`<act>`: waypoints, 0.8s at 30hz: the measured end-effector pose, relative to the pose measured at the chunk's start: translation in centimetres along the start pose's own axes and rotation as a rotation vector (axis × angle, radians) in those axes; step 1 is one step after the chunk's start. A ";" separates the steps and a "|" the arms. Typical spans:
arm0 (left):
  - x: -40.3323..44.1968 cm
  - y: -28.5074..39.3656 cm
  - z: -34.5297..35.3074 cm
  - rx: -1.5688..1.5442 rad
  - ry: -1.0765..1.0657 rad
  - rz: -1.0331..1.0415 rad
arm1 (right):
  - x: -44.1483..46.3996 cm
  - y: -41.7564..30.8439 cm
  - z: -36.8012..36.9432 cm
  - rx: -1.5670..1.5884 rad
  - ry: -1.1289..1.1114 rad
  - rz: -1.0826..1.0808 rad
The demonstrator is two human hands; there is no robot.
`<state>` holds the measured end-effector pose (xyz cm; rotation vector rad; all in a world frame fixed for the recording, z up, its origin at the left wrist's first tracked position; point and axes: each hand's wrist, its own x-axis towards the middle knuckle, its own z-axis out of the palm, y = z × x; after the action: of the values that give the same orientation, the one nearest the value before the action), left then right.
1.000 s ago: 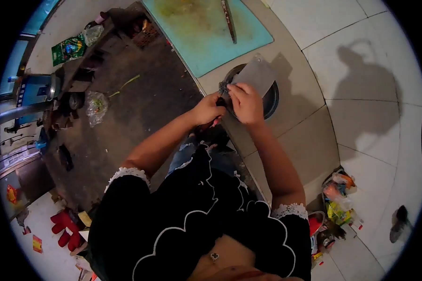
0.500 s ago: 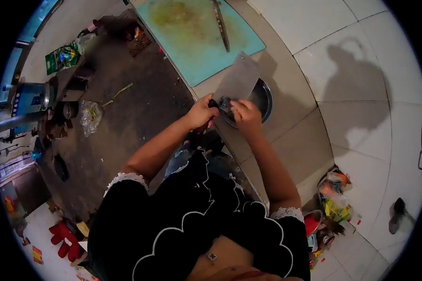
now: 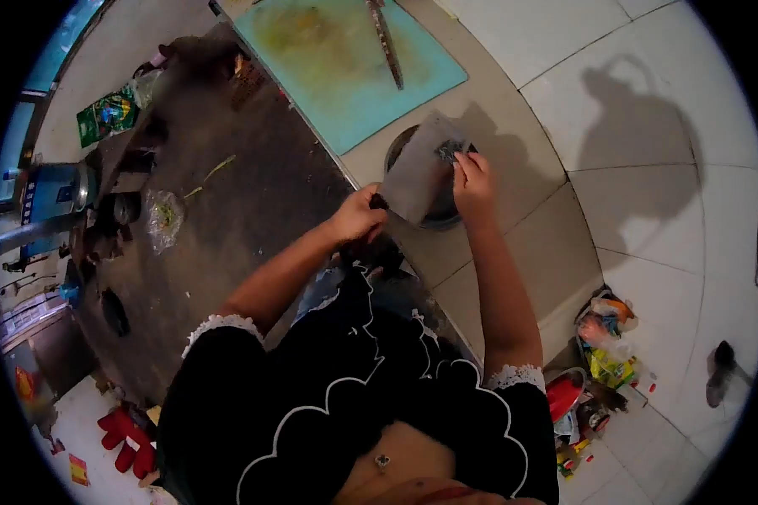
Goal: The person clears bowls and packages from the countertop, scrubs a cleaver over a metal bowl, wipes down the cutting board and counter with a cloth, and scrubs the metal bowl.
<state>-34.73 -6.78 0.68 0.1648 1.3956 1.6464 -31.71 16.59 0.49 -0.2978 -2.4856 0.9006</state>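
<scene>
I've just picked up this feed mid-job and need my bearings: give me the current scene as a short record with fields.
left hand: closed around the handle end of the broad blade
right hand: fingers on the dark scrubber, at the blade's face
blade position: across the round basin; any contact with the rim cannot be told
counter: carries the basin and the turquoise board
on board: long narrow tool, stained patches
floor: clear plastic bag, yellowish-green stalk
basin contents: mostly hidden
</scene>
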 end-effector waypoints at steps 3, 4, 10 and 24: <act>-0.7 0.2 0.8 0.062 0.041 -0.017 | -0.6 1.3 -1.1 0.078 -0.010 0.242; -0.8 0.1 0.8 0.046 0.032 -0.014 | 1.1 2.2 -2.2 -0.013 0.055 0.181; 0.4 -0.8 0.1 -0.034 0.017 0.075 | 1.3 -1.4 -3.7 -0.071 0.013 0.013; 1.1 0.2 1.2 -0.079 0.121 0.101 | -5.1 -3.1 0.7 -0.138 -0.054 -0.044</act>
<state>-34.69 -5.14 0.73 0.0925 1.4300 1.8181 -27.79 12.08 0.23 -0.2659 -2.5985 0.7303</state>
